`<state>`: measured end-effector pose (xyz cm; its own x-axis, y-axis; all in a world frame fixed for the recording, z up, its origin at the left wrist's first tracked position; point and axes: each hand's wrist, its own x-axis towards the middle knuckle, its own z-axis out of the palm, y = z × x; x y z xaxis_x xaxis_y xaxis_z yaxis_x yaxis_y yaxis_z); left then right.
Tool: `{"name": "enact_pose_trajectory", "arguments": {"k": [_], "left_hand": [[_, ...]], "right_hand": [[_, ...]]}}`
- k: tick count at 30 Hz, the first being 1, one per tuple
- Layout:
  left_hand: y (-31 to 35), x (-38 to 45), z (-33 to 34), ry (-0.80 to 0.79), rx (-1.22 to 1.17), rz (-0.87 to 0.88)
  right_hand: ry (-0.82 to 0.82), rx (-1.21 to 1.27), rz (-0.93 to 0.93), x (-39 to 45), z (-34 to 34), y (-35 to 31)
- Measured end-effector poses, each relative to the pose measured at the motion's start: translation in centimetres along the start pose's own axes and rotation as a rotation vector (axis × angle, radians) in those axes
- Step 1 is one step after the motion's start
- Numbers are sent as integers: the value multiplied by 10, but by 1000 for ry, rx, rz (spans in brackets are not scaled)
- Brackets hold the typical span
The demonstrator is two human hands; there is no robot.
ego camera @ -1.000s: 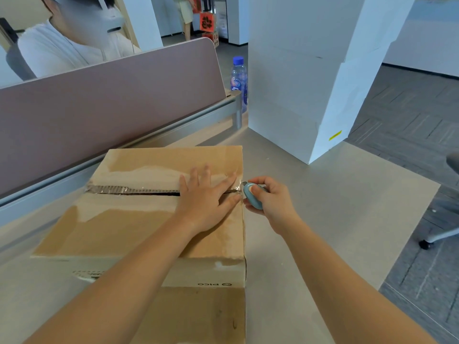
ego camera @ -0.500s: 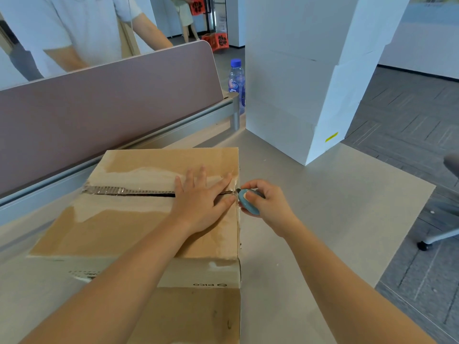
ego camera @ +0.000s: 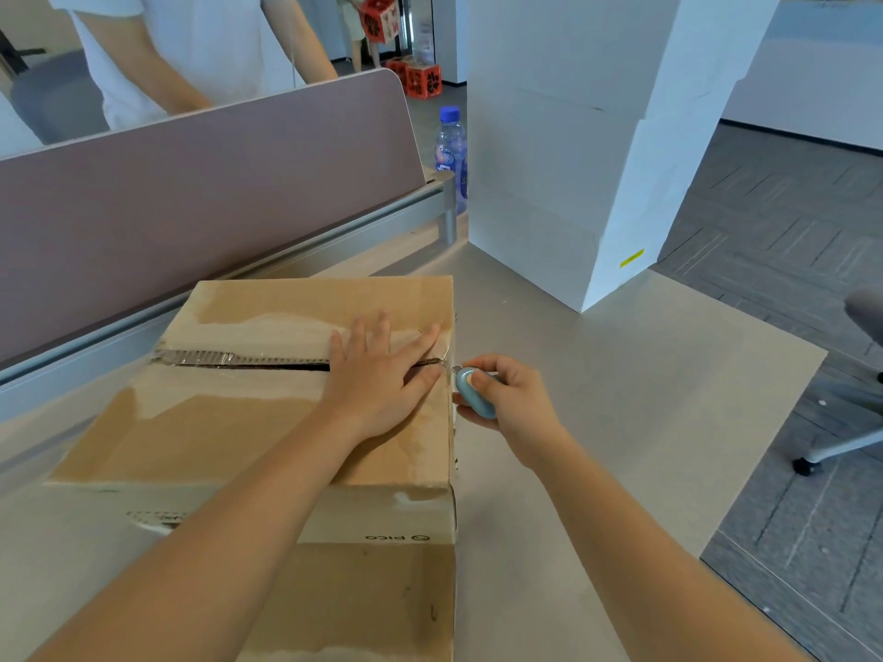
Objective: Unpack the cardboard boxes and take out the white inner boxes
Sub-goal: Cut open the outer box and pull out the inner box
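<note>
On the near left part of the desk (ego camera: 597,422), a brown cardboard box (ego camera: 248,422) lies flat with its top seam running left to right; the tape along the seam is slit open over most of its length, showing a dark gap. The left hand (ego camera: 377,379) rests palm down on the box top over the right end of the seam, its fingers (ego camera: 420,339) straight and spread, grasping nothing. Just off the box's right edge, the right hand (ego camera: 511,398) has its fingers curled around a small light-blue cutter (ego camera: 473,391), whose tip sits at the end of the seam at the box's edge. Farther back on the desk, well apart from the cardboard box, a stack of white boxes (ego camera: 573,150) rises beyond the top of the view, the lowest bearing a small yellow label (ego camera: 631,257). The desk surface is pale grey-beige and matte. Along its left side runs a mauve partition panel (ego camera: 191,198) on a grey metal rail, with a clear water bottle (ego camera: 451,155) with a blue cap standing at the rail's far end. Behind the partition stands another person in a white shirt (ego camera: 191,45). To the right the floor is grey patterned carpet (ego camera: 788,207), with the base of an office chair (ego camera: 841,446) at the edge of view, and red cube-shaped items (ego camera: 420,78) lie on the floor in the distance.
</note>
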<state>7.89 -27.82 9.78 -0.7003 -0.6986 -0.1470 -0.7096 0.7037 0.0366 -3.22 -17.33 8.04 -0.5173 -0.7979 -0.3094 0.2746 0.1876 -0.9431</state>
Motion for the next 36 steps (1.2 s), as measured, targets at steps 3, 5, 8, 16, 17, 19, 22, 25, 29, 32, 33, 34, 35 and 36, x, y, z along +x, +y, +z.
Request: {"name": "enact_pose_trajectory", "arguments": {"k": [3, 5, 8, 16, 17, 19, 22, 25, 29, 32, 33, 34, 35, 36], "left_hand": [[1, -1, 0, 4, -2, -1], [0, -1, 0, 8, -10, -2], [0, -1, 0, 6, -13, -4], [-1, 0, 1, 14, -10, 3], [-1, 0, 1, 15, -11, 2], [-1, 0, 1, 12, -14, 0], [0, 1, 1, 12, -10, 1], [-1, 0, 1, 11, -10, 5], [-1, 0, 1, 16, -9, 6], [0, 0, 1, 11, -12, 4], [0, 0, 1, 9, -14, 3], [0, 0, 1, 9, -17, 2], [0, 0, 2, 9, -22, 2], [0, 0, 2, 11, -25, 2]], "right_hand": [[18, 61, 39, 1, 3, -2], [37, 2, 20, 2, 5, -5], [57, -10, 18, 3, 5, -6], [36, -86, -28, 0, 6, -10], [32, -120, -40, -1, 7, -12], [35, -138, -50, -2, 7, -12], [48, -57, -27, -3, 6, -9], [69, -23, -18, -4, 7, -7], [76, -65, -19, -4, 9, -9], [69, -139, -33, -4, 11, -12], [65, -185, -45, -3, 11, -13], [58, -235, -58, -3, 11, -14], [46, -278, -68, -2, 11, -15], [32, -310, -73, -2, 10, -17]]}}
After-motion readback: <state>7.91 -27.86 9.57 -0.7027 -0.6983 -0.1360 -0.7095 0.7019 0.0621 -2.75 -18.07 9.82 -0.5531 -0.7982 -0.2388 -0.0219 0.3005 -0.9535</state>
